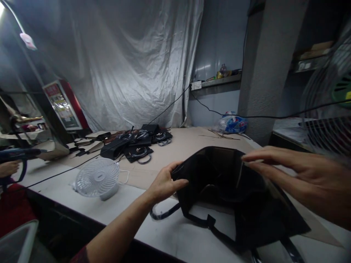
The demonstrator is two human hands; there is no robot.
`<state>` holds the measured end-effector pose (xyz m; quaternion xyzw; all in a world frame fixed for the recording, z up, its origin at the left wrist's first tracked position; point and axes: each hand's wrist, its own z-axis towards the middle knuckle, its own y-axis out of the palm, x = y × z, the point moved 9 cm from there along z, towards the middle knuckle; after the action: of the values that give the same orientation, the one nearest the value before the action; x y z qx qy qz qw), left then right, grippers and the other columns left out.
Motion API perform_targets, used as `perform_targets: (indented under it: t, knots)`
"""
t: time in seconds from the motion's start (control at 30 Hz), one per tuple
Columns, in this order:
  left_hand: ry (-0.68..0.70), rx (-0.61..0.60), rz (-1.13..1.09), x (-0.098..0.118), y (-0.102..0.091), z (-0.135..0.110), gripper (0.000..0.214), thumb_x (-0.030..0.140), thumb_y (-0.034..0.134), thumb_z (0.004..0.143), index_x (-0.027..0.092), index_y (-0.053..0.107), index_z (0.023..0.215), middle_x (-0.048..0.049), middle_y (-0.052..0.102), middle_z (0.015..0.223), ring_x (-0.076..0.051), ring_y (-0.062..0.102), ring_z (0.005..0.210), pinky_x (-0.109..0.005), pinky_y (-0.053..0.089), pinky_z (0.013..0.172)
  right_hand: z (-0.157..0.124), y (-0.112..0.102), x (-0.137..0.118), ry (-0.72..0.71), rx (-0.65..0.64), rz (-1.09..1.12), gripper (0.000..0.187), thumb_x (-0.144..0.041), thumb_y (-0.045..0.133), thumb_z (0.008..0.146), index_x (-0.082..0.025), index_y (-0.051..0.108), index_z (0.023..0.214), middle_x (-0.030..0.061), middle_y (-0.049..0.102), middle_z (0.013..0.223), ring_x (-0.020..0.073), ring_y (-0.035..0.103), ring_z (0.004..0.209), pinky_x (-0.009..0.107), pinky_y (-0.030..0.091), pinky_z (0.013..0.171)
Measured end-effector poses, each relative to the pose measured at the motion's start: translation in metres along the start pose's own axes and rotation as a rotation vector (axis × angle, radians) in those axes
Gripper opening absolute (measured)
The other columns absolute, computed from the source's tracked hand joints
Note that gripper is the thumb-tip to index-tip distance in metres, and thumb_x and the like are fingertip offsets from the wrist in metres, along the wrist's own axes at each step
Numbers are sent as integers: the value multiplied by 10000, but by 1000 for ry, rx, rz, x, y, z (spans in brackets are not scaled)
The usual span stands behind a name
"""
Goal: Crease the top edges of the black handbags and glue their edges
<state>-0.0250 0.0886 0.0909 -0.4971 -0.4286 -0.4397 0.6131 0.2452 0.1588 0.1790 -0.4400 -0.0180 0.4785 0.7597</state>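
Note:
A black handbag (233, 190) stands open on the table (175, 233) in front of me, its straps trailing toward the near edge. My left hand (164, 182) grips the bag's left rim, fingers curled over the edge. Above the right side of the opening hovers my right hand (298, 175), fingers stretched out flat and holding nothing, its fingertips just touching the bag's upper rim.
A small white fan (97, 179) sits on the table to the left. Several black bags (137, 140) lie in a pile farther back. Another person's hand (8, 168) holds a blue tool at far left. A large fan (329, 98) stands at the right, and a cable (274, 117) crosses above the table.

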Motion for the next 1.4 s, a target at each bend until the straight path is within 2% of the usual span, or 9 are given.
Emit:
perform_targets:
  t: [0.07,0.13,0.27,0.37,0.53,0.7,1.0,1.2,1.4]
  knots:
    - [-25,-38,-132,-7,5,2,573,240,772,663,148,573,1192,-76,683,1016,-209,635,907,-308,479,829,24,31,-40,-113,-189,11,335,-496,482,863,-293,670,1052,43,694,1066,248,641,959,373,499,827]
    - [-37,-62,-198,-11,8,2,571,238,790,646,140,586,1170,-64,683,972,-186,629,857,-287,473,792,41,59,-55,-117,-318,-113,352,-481,445,890,-239,664,1025,70,701,980,246,645,863,368,482,748]
    - [-15,-84,-222,-11,9,0,534,261,775,688,145,594,1177,-51,672,947,-155,608,814,-259,460,749,60,95,-44,-41,-444,-406,400,-554,474,860,-208,674,839,81,684,763,235,616,686,314,379,576]
    - [-18,-56,-189,-11,6,-1,471,328,727,752,142,609,1167,-42,662,907,-133,588,776,-233,447,713,65,110,-40,-77,-495,-379,276,-425,498,873,-228,691,860,60,692,785,206,618,722,283,349,576]
    - [31,-17,-66,-6,3,0,401,417,595,857,152,634,1156,-33,640,887,-106,560,735,-195,436,649,72,113,-28,-23,-505,-288,220,-315,500,864,-234,704,846,26,692,770,170,611,735,260,367,617]
    - [-39,-40,-32,-13,6,-1,515,500,516,879,146,556,1252,19,526,653,-88,495,494,-201,417,453,75,107,-21,27,-435,-330,196,-316,521,840,-250,705,823,25,698,779,183,620,758,271,363,620]
    - [2,-34,32,-7,8,-2,477,495,502,891,151,555,1217,28,494,633,-77,478,485,-179,404,427,75,110,-36,-175,-275,-616,221,-343,467,894,-198,574,1024,82,683,744,248,654,706,295,329,553]
    - [-3,-34,50,-10,8,-1,461,494,493,894,143,565,1184,29,496,621,-78,473,477,-181,406,424,76,113,-37,-199,-289,-599,249,-290,453,901,-204,599,1082,96,698,760,243,666,705,290,350,532]
    - [-13,-37,43,-8,9,-1,456,491,491,896,147,567,1185,32,498,609,-75,479,468,-173,402,421,78,116,-37,-186,-325,-560,289,-289,439,903,-231,657,1085,97,716,834,224,662,768,286,396,592]
